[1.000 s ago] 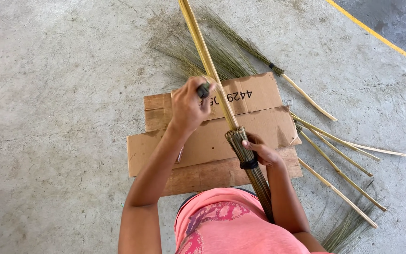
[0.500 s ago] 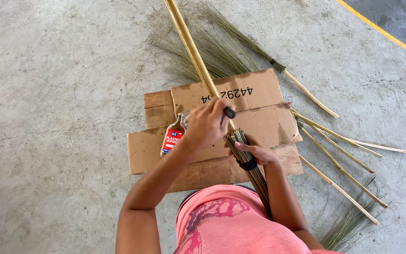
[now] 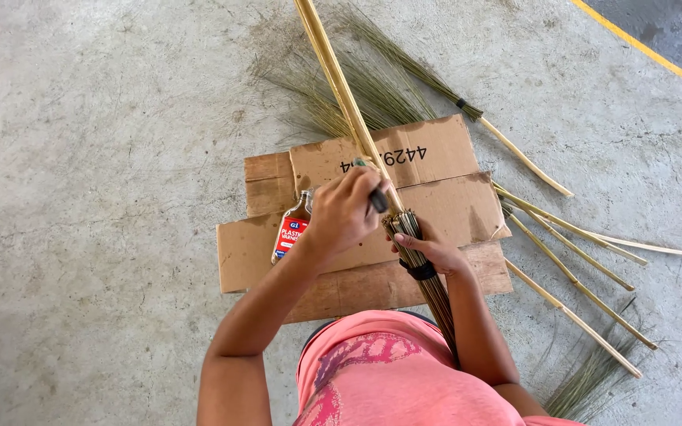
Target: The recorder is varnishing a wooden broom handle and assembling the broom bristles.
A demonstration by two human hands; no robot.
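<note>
Broom bundle gripped over flattened cardboard, a brush held at its bound end.

The right hand (image 3: 433, 254) is closed around the bundle of broom stalks (image 3: 424, 272) just above a dark binding band (image 3: 420, 270), over the cardboard's (image 3: 436, 150) near edge. The left hand (image 3: 343, 214) is clenched on a small dark-handled brush (image 3: 374, 197), whose end touches the point where the bamboo pole (image 3: 333, 67) enters the bundle. Pole and bundle form one long axis running from the person's lap up and away past the cardboard's far edge, so the joint lies between both hands, the left one nearer. A small bottle (image 3: 291, 227) with a red label lies on the cardboard just left of the left hand. Finished brooms and loose sticks (image 3: 570, 272) lie well apart off the right edge, on the concrete floor (image 3: 96, 158); nothing blocks the joint.
</note>
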